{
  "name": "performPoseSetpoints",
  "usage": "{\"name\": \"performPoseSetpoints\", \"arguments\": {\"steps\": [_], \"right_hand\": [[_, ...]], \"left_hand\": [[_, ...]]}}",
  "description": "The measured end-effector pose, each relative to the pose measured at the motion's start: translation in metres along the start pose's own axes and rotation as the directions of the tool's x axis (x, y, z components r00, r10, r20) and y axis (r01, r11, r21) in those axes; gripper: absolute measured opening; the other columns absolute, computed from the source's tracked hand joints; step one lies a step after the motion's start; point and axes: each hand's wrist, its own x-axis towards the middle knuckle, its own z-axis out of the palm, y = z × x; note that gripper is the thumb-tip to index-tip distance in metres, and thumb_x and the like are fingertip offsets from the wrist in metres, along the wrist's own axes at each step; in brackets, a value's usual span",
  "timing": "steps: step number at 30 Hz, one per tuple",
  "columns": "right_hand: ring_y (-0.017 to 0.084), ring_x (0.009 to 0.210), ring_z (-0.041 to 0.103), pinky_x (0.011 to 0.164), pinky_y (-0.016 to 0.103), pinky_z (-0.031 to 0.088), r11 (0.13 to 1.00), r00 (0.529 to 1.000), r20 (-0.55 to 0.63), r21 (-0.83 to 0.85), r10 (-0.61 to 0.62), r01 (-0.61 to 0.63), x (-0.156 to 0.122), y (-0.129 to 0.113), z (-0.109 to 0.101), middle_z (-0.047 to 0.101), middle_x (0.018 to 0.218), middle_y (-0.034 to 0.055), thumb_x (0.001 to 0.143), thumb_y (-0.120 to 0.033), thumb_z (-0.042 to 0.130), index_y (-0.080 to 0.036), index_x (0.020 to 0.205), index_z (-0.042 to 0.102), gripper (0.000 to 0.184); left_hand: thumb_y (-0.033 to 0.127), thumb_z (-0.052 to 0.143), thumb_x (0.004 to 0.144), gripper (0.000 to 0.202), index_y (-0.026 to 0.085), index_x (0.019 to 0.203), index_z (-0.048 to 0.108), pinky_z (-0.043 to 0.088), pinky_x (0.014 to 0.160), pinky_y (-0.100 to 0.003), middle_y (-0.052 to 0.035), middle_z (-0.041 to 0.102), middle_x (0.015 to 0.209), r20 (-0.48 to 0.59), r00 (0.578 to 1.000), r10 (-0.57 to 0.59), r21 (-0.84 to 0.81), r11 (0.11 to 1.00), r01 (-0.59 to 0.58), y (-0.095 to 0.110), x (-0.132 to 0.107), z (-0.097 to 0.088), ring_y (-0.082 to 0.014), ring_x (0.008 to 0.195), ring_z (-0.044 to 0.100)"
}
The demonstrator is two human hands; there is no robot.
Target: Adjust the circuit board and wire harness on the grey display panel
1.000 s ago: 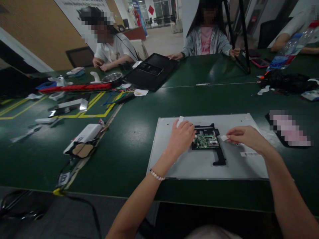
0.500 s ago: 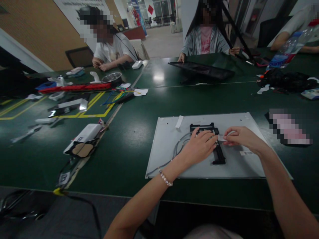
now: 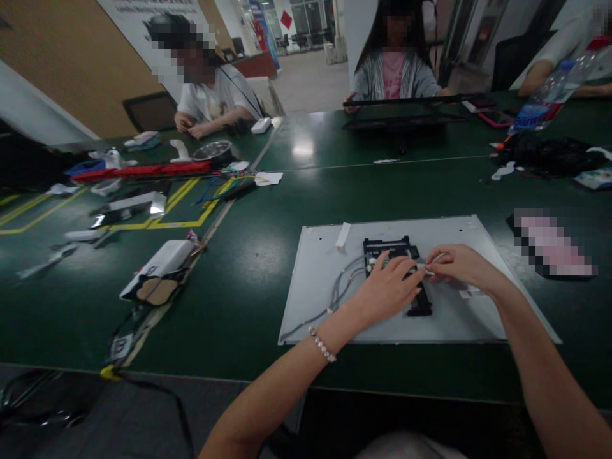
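Note:
A grey metal panel lies flat on the green table in front of me. A black bracket with a small green circuit board sits on it. My left hand rests on the board, fingers stretched over it. My right hand pinches a small white strip at the board's right edge, touching the left fingertips. Grey cables run from the board toward the panel's near left corner. A white tape piece sticks near the panel's far edge.
A white device with a brown pad lies left of the panel. Tools, a red bar and a metal bowl crowd the far left. Across the table a person holds a black monitor; another person sits at the far left. A water bottle stands at the right.
My left hand moved from the tape piece at the panel's far edge onto the circuit board, uncovering the grey cables. The person opposite lifted the black monitor from lying flat to nearly upright.

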Motion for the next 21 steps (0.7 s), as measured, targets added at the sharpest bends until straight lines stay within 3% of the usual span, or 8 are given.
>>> {"name": "performPoseSetpoints", "arguments": {"steps": [13,21], "right_hand": [[0.018,0.066,0.07,0.053,0.024,0.046,0.996,0.999,0.002,-0.072,-0.047,0.048,-0.0001,-0.0038,0.0027,0.073,0.068,0.0032,0.073,-0.035,0.069,-0.02,0.08,0.064,0.017],[0.019,0.063,0.069,0.061,0.028,0.049,0.97,0.99,-0.017,-0.204,-0.138,0.131,0.0054,0.0015,0.0036,0.073,0.067,0.003,0.073,-0.037,0.068,-0.02,0.079,0.067,0.017]], "left_hand": [[0.026,0.04,0.1,0.033,0.019,0.13,0.052,0.029,0.114,-0.049,-0.0103,0.054,0.132,-0.002,1.0,-0.006,0.005,1.0,0.006,0.0001,0.0007,0.0014,-0.0245,0.127,0.047],[0.024,0.04,0.1,0.031,0.018,0.126,0.055,0.03,0.113,-0.049,-0.0105,0.054,0.13,-0.004,1.0,-0.026,0.01,1.0,0.026,0.0017,0.0027,0.0021,-0.0251,0.128,0.045]]}}
